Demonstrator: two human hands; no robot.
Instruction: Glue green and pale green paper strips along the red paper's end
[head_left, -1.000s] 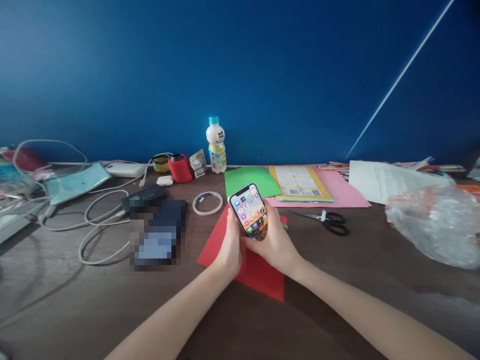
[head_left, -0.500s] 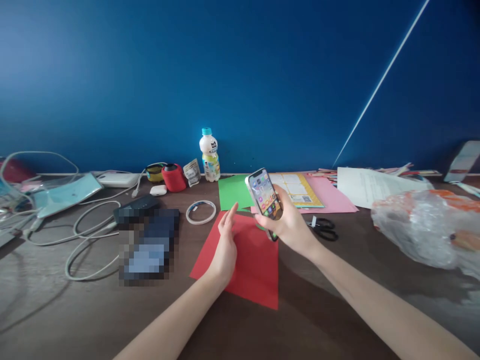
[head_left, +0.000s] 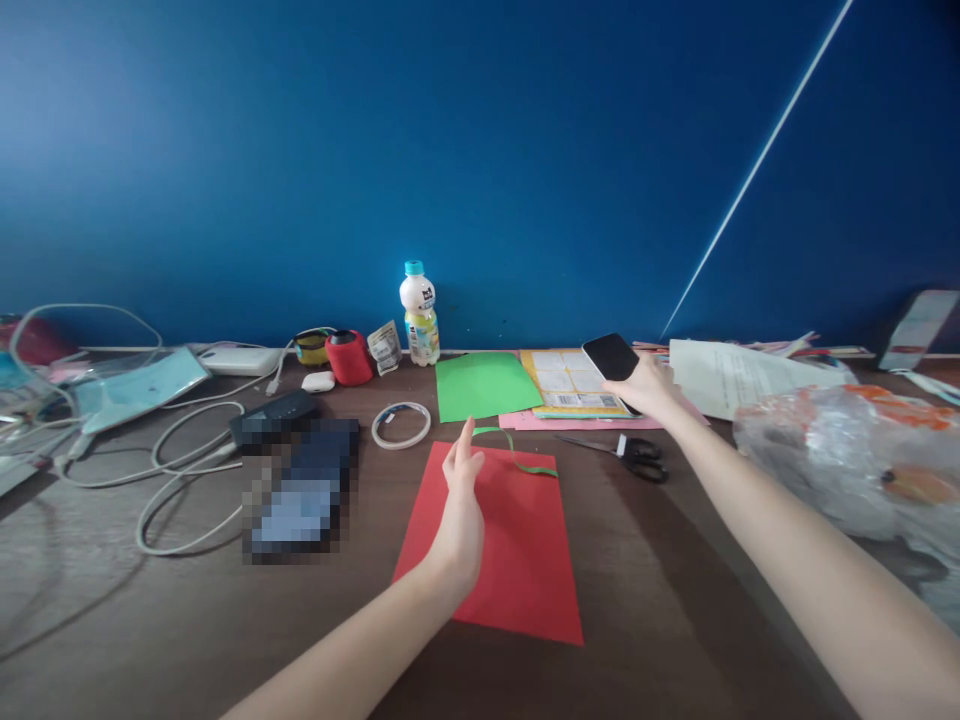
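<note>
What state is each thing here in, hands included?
Left hand: open, empty
Right hand: holding the smartphone
Smartphone: screen dark
Red paper: lying flat
Green strip: curved
Green paper: lying flat
Scissors: blades closed
Bottle: upright, capped
Plastic bag: crumpled
White cable: loosely looped

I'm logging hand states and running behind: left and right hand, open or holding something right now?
Left hand: open, holding nothing visible, over the red sheet.
Right hand: closed, holding the phone.
</note>
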